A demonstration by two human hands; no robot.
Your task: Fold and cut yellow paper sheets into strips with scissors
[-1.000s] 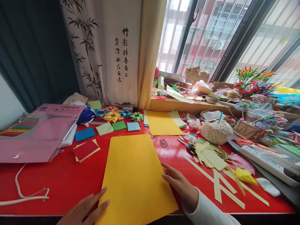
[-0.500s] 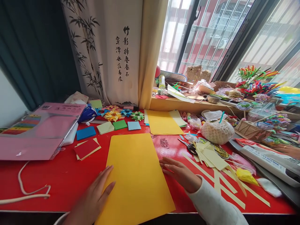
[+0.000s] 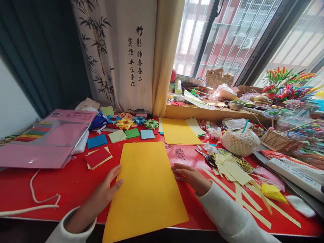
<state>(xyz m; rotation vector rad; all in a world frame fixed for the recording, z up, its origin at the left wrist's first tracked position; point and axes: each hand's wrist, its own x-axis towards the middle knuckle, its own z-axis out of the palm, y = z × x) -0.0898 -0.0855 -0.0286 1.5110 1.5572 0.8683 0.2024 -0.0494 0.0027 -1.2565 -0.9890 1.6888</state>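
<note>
The yellow paper (image 3: 145,189) lies flat on the red counter (image 3: 74,184), its near left corner projecting past the front edge. The left hand (image 3: 107,185) is at its left edge — fingers loosely open, thumb apart. The right hand (image 3: 192,178) is at the opposite edge — fingers extended, gripping nothing. Scissors (image 3: 210,160) lie beside cream paper cuttings (image 3: 236,169), beyond the right hand.

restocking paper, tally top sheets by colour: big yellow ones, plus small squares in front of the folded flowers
Big yellow: 2, near sheet and far sheet
Blue square: 1
Red square: 1
Pale square: 1
Green square: 1
Light blue square: 1
Total: 7
</note>
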